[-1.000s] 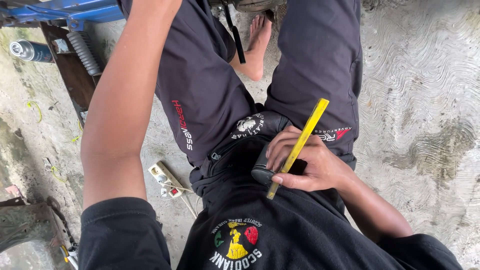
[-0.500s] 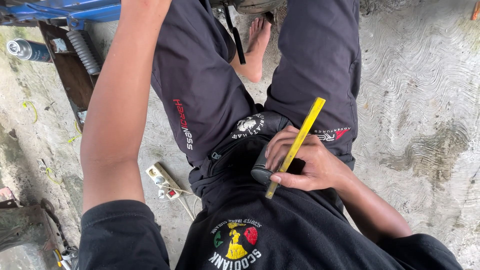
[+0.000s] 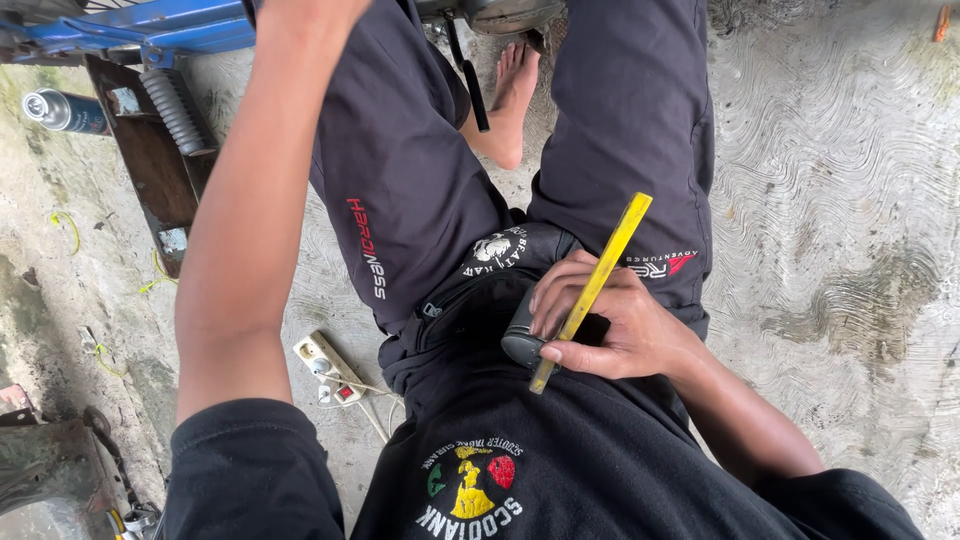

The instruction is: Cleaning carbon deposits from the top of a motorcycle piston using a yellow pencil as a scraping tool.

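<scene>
Right hand (image 3: 610,335) pinching tape blade (image 3: 600,280) against case (image 3: 522,335) at lap to steady it; left hand out of frame, grip unknowable.

You are sitting on a rough grey concrete floor (image 3: 830,200), its surface combed in wavy swirls on your right side. On your left, a white power strip (image 3: 325,365) lies flat on the floor (its cable trails toward you). Further out at the far left edge, a spray can (image 3: 62,110) lies on its side, next to a dark wooden plank (image 3: 150,170) that carries a black coil spring (image 3: 175,108). Your bare foot (image 3: 508,100) rests on the floor up ahead. Bits of yellow wire (image 3: 70,228) lie scattered nearby.
</scene>
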